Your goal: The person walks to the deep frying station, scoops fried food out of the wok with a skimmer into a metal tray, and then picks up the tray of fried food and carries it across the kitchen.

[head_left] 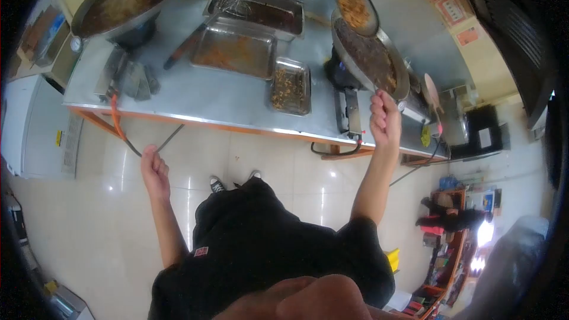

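My right hand [385, 117] is closed at the near rim of the right-hand wok [403, 77]. It grips a thin handle that seems to run across the dark oil to a round strainer [374, 19]. Golden fried pieces [354, 10] fill the strainer, which is above the wok's far side. Darker bits float in the oil. In front of the counter hangs my left hand [156, 175], its fingers curled and nothing visible in them. A gas hose [117, 120], orange then dark, passes behind that hand.
On the metal counter [225, 96] stand a deep tray [296, 19], a shallow tray [204, 62] and a small tray with crumbs [290, 92]. A dark-handled utensil [188, 46] rests across the trays. Another wok [127, 1] of bubbling oil is at left, beside a white appliance [40, 124].
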The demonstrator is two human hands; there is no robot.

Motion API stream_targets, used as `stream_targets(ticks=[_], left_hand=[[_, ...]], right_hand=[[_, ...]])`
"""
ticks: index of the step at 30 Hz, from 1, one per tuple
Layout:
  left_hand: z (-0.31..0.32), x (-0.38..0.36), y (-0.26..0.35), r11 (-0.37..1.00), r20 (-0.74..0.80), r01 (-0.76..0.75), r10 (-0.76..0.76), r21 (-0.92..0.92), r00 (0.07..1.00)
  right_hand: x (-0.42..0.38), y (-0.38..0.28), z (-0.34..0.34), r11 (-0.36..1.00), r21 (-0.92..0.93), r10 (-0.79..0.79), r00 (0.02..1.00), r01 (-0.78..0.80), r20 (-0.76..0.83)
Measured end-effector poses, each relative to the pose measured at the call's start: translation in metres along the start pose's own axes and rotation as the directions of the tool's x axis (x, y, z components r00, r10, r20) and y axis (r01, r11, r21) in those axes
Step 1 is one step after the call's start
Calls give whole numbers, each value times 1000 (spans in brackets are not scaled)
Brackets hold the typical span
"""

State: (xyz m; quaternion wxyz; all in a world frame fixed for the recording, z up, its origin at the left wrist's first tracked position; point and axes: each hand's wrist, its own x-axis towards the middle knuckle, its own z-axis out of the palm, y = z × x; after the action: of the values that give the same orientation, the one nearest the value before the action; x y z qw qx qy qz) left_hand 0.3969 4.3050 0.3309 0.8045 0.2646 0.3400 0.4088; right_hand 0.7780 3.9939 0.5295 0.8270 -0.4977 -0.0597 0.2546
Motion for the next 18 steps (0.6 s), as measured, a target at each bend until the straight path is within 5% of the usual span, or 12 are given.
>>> stream_targets(ticks=[3, 10, 18], left_hand=[[8, 2, -4, 1000, -2, 10, -10, 7, 1000], [7, -1, -12, 999, -24, 26, -27, -46, 999], [-10, 0, -12, 999, -66, 44, -46, -31, 997]], right_hand=[[-30, 49, 23, 991, 64, 114, 993, -115, 8], [-88, 162, 36, 940, -184, 267, 955, -287, -125], [-98, 193, -4, 751, -562, 178, 925, -348, -335]])
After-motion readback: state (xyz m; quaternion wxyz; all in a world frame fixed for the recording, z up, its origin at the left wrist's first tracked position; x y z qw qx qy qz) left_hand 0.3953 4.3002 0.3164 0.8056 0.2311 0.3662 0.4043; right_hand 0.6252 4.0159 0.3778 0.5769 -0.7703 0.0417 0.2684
